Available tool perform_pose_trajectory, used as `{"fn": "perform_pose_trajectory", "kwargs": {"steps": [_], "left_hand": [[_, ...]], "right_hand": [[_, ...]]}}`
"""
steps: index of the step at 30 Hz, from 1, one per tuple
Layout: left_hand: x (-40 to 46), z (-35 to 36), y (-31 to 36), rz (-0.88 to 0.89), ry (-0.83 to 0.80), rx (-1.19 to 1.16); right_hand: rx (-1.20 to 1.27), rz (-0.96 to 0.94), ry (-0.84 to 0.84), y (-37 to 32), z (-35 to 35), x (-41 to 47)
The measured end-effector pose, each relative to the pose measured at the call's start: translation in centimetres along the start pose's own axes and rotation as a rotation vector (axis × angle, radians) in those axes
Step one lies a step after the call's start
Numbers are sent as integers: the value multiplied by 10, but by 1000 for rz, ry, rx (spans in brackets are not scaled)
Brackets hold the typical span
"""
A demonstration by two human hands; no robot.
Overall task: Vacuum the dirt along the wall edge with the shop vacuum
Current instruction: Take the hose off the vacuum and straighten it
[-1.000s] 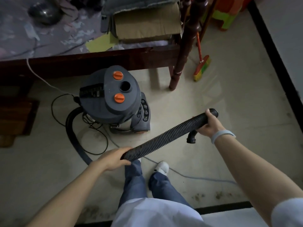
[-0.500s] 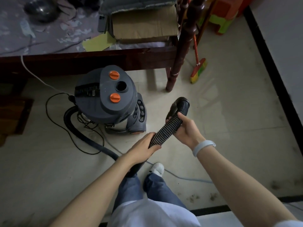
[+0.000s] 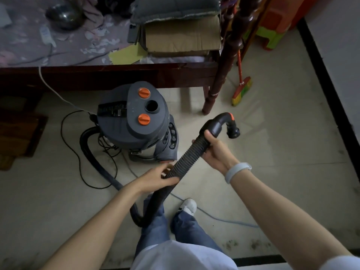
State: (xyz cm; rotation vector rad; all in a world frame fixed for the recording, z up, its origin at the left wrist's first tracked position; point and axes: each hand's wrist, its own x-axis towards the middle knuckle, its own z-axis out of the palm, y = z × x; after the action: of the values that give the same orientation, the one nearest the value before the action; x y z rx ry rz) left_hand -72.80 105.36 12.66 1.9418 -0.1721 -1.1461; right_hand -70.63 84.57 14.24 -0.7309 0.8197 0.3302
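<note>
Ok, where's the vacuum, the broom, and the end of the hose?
shop vacuum [image 3: 134, 121], head view, grey top lid
broom [image 3: 242, 92], head view, colourful bristle head
hose end [image 3: 232, 131], head view, curved black nozzle tip

Open tiled floor [image 3: 282, 152] fills the right half of the frame, running up to the black baseboard [image 3: 331, 90] at the right edge; nothing stands on it there. In the upper middle, the dark wooden bed frame [image 3: 116, 75] and its turned bedpost [image 3: 224, 65] block the way, with a broom [image 3: 241, 90] leaning just right of the post. The shop vacuum [image 3: 136, 121] stands in the centre left, close under the bed rail. Black cords [image 3: 78, 156] loop over the floor at its left. A pale cable [image 3: 214, 217] crosses the lower middle floor.
</note>
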Motion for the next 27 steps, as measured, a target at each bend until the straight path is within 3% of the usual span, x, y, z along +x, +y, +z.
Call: {"fn": "perform_pose_trajectory", "kwargs": {"steps": [5,9,15,18,24,27], "left_hand": [[20,21,38,84,127,-162],[12,9,32,157,189,-25],[-23,-34,-7,100,27,148],[-30,-55,-33,-7,-32,203],[-14,-65,-40,-90,-96,-327],[3,-68,-32,-52,93,-413]], "right_hand": [[-169,-49,-69,17,9,-8],[-331,3,-123,0,18,-6],[-85,71,138,-22,43,40],[-51,105,187,-14,55,52],[-233,128,161,34,96,55],[-275,138,137,52,119,60]]}}
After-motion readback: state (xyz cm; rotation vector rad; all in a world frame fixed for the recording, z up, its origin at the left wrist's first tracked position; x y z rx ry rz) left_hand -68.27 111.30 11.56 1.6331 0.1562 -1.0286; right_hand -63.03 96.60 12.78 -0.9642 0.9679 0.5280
